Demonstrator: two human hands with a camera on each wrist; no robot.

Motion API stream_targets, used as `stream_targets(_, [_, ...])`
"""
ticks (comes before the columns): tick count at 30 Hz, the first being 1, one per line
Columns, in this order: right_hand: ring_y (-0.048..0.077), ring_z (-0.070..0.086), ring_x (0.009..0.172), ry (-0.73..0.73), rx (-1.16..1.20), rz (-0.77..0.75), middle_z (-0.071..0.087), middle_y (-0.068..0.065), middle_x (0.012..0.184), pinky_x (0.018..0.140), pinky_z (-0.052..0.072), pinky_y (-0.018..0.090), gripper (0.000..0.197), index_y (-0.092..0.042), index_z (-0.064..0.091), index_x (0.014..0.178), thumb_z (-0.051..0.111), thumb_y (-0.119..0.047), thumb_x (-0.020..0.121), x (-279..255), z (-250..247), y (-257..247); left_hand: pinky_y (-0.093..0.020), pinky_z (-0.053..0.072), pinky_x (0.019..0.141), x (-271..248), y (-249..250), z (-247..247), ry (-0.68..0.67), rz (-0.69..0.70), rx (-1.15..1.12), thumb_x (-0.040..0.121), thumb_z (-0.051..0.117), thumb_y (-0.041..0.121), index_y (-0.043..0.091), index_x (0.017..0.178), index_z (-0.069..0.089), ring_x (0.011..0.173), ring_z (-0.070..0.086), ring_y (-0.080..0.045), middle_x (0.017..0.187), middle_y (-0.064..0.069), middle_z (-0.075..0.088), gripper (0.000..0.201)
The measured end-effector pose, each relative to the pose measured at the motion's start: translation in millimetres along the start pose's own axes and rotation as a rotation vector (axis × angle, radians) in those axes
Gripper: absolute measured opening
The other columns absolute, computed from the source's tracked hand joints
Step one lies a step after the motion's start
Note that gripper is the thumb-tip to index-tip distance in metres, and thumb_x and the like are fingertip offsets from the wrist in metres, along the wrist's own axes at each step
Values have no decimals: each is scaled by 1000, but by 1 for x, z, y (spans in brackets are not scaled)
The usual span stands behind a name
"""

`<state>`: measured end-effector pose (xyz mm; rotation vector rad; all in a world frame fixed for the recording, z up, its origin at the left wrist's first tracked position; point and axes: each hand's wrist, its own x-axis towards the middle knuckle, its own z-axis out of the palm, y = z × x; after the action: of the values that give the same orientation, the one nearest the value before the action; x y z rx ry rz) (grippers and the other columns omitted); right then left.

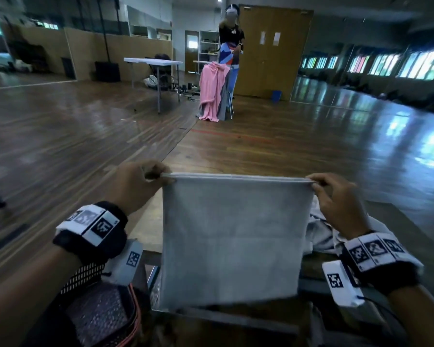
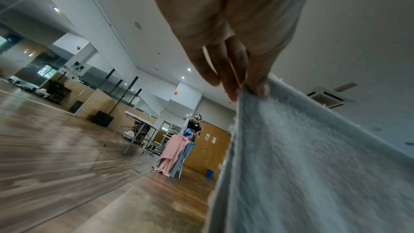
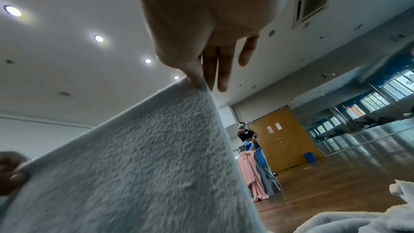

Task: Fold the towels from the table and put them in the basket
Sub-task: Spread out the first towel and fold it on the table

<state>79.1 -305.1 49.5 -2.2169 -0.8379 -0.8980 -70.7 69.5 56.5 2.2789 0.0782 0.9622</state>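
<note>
You hold both arms out in front of you, wrists level and well apart, each strapped with a black band carrying white coded tags. Your left hand (image 1: 138,181) pinches the top left corner of the grey towel (image 1: 233,236), thumb on your side and fingers (image 2: 226,75) pointing down behind the edge. Your right hand (image 1: 336,196) pinches the top right corner the same way; from the right wrist view the thumb presses the cloth against the first finger while the other fingers (image 3: 224,75) hang straight and loose.

The towel hangs in the air between your hands, stretched taut along the top, where doubled layered edges show. It falls as a flat, near-square panel of pale grey terry with a nubbly looped pile. Its lower edge hangs above the near edge of the table (image 1: 148,216). A crumpled heap of more pale towels (image 1: 321,234) lies on the table under your right wrist. The black mesh basket (image 1: 85,274), a perforated weave, sits low beneath your left forearm
</note>
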Motion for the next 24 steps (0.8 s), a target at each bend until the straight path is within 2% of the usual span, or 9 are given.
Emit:
stream_targets(3, [28,66,86,108,-18,-9,71,7,94,78,51,48,16,-12,68,96,59,-8,83,1,17,0,0,38,66,6,-10,15,135,110,67,76,72,10,15,83,70,70,56,14,69,17,61,10])
stream_targets(6, [29,66,88,49,-13,45,71,8,95,79,51,51,17,-9,69,96,63,-3,81,-16,46,9,-18,48,70,-7,-38,36,78,175,136,77,71,7,12,85,70,75,63,-5,77,4,68,10])
stream_targets(8, [32,66,88,-90,-44,62,71,10,93,76,51,52,17,-9,70,93,68,-2,78,-38,68,18,-25,48,60,-24,-59,49,-59,115,198,78,71,8,15,85,70,71,67,-18,81,2,72,10])
stream_targets(11, [32,66,88,-329,-123,56,72,8,90,75,51,51,19,-11,71,87,75,-2,71,-77,94,33,-7,32,52,-43,-85,66,-375,85,306,79,71,14,19,82,70,69,67,-20,80,3,73,6])
stream_targets(13, [30,66,91,-520,-169,56,72,4,92,79,50,50,22,-15,71,86,77,-4,68,-99,104,40,-10,31,55,-49,-97,75,-574,56,418,83,66,23,24,88,69,77,66,-18,87,5,73,6])
stream_targets(15, [28,65,93,-670,-202,23,71,2,93,81,48,46,22,-18,70,86,78,-9,68,-110,111,46,-24,43,67,-51,-106,83,-702,44,535,84,61,29,31,94,65,85,65,-19,94,7,72,11])
stream_targets(17, [25,62,97,-756,-210,26,69,0,96,84,45,42,18,-19,69,88,75,-13,72,-112,116,47,-29,45,74,-53,-111,89,-814,24,610,83,57,27,32,98,62,92,63,-21,99,5,71,17])
stream_targets(20, [21,59,95,-796,-159,54,66,-3,93,83,44,38,15,-19,67,88,69,-13,74,-107,121,47,-28,42,72,-50,-111,95,-945,-24,629,82,57,24,31,99,61,93,61,-21,102,1,68,19])
stream_targets(24, [10,60,69,-884,-66,182,54,-19,66,64,41,24,6,-32,61,70,62,-30,65,-97,120,44,-34,52,80,-36,-104,93,-1055,-80,542,78,64,23,25,91,65,91,62,-15,98,3,68,13])
